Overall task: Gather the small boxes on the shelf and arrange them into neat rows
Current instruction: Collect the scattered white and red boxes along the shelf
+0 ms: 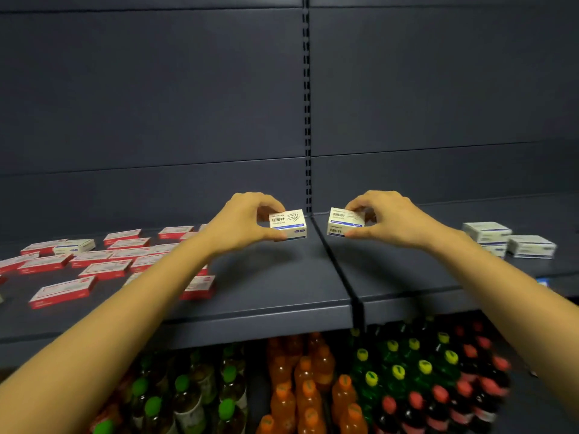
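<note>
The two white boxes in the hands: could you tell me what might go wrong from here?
Each hand, left and right, pinches a white box by fingertips alone, so one might slip. The seam between the shelf panels could tilt a box set on it. A forearm might nudge the red boxes.

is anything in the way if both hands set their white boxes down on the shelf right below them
Nothing visible. The left hand and right hand each pinch a white box, and the shelf beneath is bare. The red boxes lie off to the left.
</note>
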Demonstrator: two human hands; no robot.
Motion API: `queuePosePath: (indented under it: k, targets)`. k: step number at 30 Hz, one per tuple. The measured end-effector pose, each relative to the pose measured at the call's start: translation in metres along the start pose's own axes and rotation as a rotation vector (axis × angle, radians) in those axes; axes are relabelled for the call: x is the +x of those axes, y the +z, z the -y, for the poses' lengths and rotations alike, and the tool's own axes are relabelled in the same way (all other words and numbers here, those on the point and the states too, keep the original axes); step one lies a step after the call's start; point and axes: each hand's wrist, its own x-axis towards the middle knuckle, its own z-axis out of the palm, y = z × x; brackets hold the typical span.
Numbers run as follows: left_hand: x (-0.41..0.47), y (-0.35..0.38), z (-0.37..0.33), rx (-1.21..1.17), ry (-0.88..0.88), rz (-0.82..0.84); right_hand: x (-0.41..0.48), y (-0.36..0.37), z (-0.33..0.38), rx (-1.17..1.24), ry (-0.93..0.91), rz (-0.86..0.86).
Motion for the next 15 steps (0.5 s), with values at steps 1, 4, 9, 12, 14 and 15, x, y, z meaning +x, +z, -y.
queuePosePath:
  k: [1, 4, 9, 12, 14, 15]
  targets:
    - [0.006, 0.008, -0.012, -0.018, 0.008, 0.007, -0.007, -0.009, -0.012, -0.004, 0.007, -0.006]
    - [0.027, 0.036, -0.050, -0.064, 0.012, 0.015, -0.025, -0.036, -0.050, -0.006, 0.026, -0.021]
    - [0.056, 0.087, -0.110, -0.126, 0.001, 0.029, -0.050, -0.078, -0.120, 0.001, 0.031, -0.013]
    - [0.069, 0.119, -0.138, -0.133, -0.018, 0.042, -0.064, -0.096, -0.165, 0.048, 0.045, -0.030]
    - [0.075, 0.139, -0.152, -0.142, -0.031, 0.056, -0.070, -0.104, -0.193, 0.078, 0.050, -0.033]
    - [0.078, 0.149, -0.157, -0.146, -0.039, 0.065, -0.073, -0.106, -0.206, 0.093, 0.056, -0.034]
